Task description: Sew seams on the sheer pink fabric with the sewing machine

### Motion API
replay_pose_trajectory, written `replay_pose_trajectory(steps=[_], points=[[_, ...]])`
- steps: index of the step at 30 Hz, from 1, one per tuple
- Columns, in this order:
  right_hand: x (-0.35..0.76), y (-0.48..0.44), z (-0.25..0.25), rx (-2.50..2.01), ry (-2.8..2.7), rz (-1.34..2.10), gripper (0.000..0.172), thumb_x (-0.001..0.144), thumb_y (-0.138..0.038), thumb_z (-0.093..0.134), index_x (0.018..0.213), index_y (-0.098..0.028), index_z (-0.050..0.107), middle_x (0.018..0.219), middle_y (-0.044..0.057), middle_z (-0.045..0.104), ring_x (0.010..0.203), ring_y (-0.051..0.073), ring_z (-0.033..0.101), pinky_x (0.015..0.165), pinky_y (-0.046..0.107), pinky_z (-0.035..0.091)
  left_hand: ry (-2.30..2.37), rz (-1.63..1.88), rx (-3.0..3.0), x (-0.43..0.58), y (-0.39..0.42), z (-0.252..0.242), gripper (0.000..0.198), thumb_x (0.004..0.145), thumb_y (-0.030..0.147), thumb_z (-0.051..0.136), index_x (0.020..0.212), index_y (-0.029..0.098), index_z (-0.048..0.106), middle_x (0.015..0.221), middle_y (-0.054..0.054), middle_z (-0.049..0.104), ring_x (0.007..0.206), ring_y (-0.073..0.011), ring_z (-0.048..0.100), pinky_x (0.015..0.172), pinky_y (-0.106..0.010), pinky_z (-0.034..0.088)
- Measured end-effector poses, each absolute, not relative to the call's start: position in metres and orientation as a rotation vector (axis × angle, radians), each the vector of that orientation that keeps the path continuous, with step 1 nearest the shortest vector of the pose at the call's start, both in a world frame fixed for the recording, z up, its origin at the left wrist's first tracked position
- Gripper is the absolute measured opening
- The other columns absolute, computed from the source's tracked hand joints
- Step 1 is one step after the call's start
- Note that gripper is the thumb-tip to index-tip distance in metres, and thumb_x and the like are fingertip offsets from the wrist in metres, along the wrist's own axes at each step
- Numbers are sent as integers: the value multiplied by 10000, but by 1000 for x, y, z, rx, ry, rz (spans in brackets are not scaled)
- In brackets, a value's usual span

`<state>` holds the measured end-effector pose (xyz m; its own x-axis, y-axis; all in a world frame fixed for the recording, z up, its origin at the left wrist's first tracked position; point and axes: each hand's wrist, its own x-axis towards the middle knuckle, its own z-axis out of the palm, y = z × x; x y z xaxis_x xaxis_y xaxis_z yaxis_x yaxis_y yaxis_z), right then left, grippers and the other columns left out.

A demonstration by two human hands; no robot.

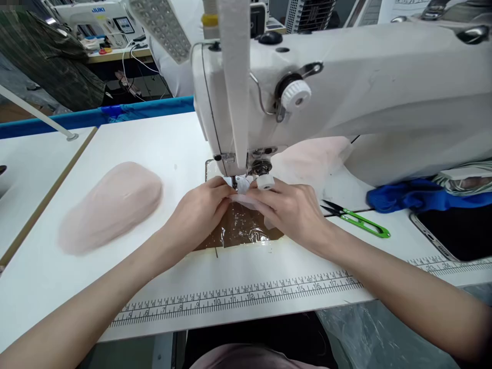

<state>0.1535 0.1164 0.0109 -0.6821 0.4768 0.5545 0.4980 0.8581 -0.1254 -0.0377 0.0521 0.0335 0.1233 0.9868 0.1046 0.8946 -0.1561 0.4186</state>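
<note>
Both of my hands meet at the needle area of a white sewing machine [346, 87]. My left hand [205, 210] pinches the left edge of a small sheer, pale piece of fabric [246, 201] beside the presser foot [234, 182]. Just right of the foot, my right hand [294, 210] grips the same fabric, its fingers closed and partly hidden under the machine head. Beneath the hands lies brown glossy tape [249, 228] on the machine bed. The fabric's far part is hidden by my fingers.
A pale pink fabric pile [115, 205] lies left; more pink fabric [313, 159] sits behind the needle. Green thread snips [361, 221], a blue cloth [407, 196] and a phone [457, 230] are right. A ruler strip [246, 297] runs along the front edge. People stand beyond the table.
</note>
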Motion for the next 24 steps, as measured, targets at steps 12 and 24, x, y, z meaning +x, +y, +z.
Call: replay_pose_trajectory(steps=[12, 24], points=[[151, 119, 10, -741, -2449, -13, 343, 987, -380, 433, 888, -238, 729, 524, -37, 605, 456, 82, 464, 463, 242, 233, 1594, 631, 2136, -46, 57, 33, 291, 923, 256, 452, 804, 176, 705, 901, -43, 616, 750, -135, 586, 670, -281, 473], [158, 110, 10, -423, -2585, -69, 218, 869, -59, 533, 801, -190, 694, 911, 12, 744, 906, 185, 567, 766, 334, 357, 1735, 497, 2990, -35, 24, 8, 241, 892, 157, 552, 1104, 185, 664, 1134, -66, 690, 1015, -248, 592, 817, -403, 415]])
